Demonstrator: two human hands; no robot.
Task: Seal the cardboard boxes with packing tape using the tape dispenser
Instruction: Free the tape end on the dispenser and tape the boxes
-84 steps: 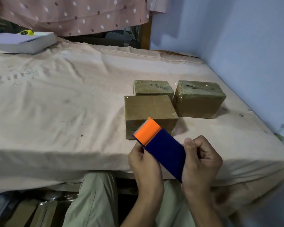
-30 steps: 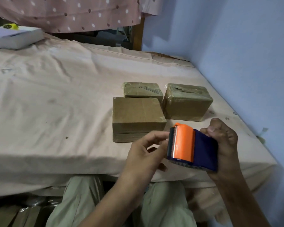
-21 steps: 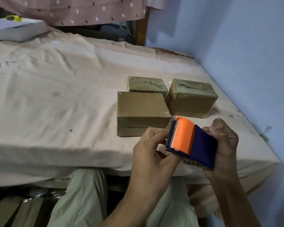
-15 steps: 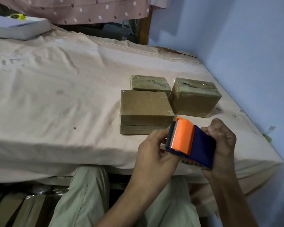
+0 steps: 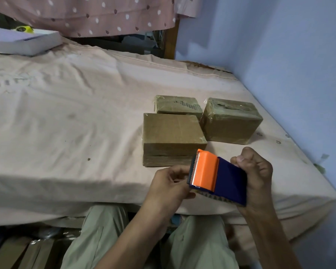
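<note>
Three brown cardboard boxes sit on the bed: the nearest box in front, a flatter box behind it, and a tape-wrapped box to the right. I hold an orange and dark blue tape dispenser just above the bed's front edge, in front of the nearest box. My right hand grips its blue body. My left hand pinches at the serrated cutter end, where the tape end would be; the tape itself is too faint to see.
The bed is covered with a wrinkled peach sheet. A white flat box lies at its far left corner. A blue wall runs along the right side. My knees are below the front edge, with cardboard pieces on the floor.
The dispenser has turned from pointing up-left, held by both hands, to lying sideways in my right hand. My left hand moved to the cutter end and stays there.
</note>
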